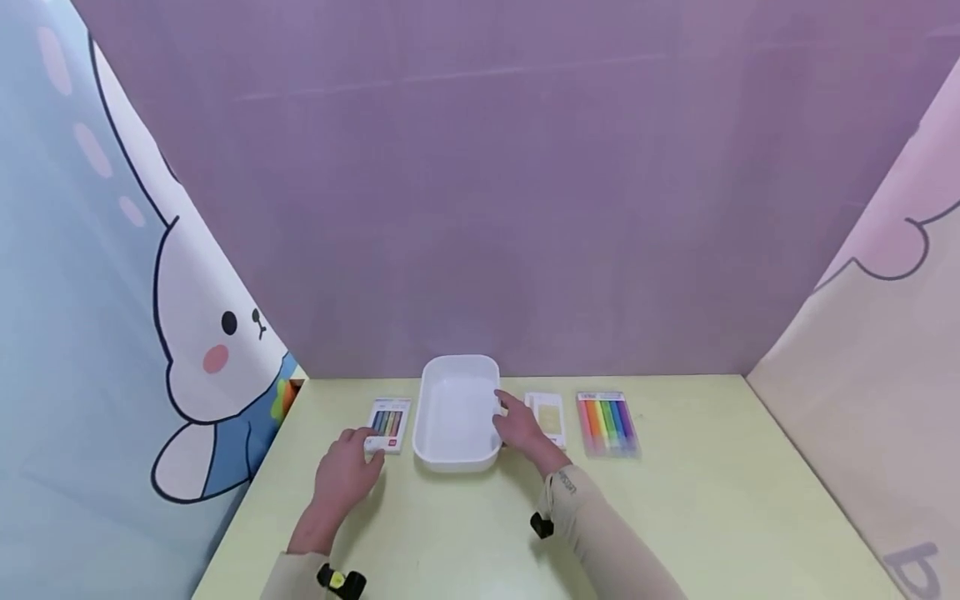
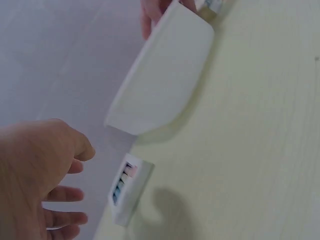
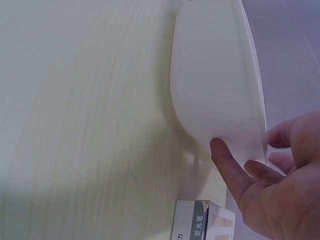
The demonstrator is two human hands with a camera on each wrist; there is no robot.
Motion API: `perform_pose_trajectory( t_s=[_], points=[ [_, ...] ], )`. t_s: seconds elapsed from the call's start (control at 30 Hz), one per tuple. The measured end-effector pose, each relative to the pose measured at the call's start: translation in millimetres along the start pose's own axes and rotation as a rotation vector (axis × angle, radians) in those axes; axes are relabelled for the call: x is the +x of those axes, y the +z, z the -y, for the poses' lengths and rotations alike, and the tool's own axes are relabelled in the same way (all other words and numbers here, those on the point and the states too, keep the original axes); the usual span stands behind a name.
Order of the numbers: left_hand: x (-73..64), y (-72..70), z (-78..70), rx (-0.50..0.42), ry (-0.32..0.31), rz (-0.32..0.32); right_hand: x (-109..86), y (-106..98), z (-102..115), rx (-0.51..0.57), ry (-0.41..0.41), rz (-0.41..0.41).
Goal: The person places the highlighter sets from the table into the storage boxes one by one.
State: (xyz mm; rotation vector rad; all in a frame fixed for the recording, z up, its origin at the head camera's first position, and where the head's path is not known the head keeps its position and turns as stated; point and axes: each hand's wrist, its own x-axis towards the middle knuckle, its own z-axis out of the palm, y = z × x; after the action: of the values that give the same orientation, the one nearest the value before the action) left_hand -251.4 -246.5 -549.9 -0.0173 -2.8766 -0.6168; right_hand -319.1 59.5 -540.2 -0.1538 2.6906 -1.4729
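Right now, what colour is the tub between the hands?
White tub, clearest in the head view.

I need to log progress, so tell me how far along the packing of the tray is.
Nothing looks done: the white tray holds nothing. In hand: the left hand reaches the small pen pack beside the tray, its grip not closed, while the right hand touches the tray's right rim. Left: that pack, the small box and the rainbow pen pack all lie on the table.

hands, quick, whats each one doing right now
Left hand: open, fingers over the small pen pack, holding nothing.
Right hand: open, fingers against the white tray rim, no clear grip.
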Motion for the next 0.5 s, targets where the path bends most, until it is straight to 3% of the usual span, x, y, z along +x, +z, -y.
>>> perform_pose_trajectory(
  t_s=[0.2,0.37,0.5],
  points=[
    [21.4,13.2,2.3,0.033,-0.039,-0.006,6.2,-5.3,0.5,0.024,0.002,-0.024],
    [23.3,30.2,5.6,0.048,-0.080,0.033,-0.7,-0.5,-3.8,0.015,0.028,-0.018],
    [24.6,39.3,3.6,0.032,-0.109,0.009,-3.1,1.0,-3.1,0.023,-0.012,-0.026]
  ],
)
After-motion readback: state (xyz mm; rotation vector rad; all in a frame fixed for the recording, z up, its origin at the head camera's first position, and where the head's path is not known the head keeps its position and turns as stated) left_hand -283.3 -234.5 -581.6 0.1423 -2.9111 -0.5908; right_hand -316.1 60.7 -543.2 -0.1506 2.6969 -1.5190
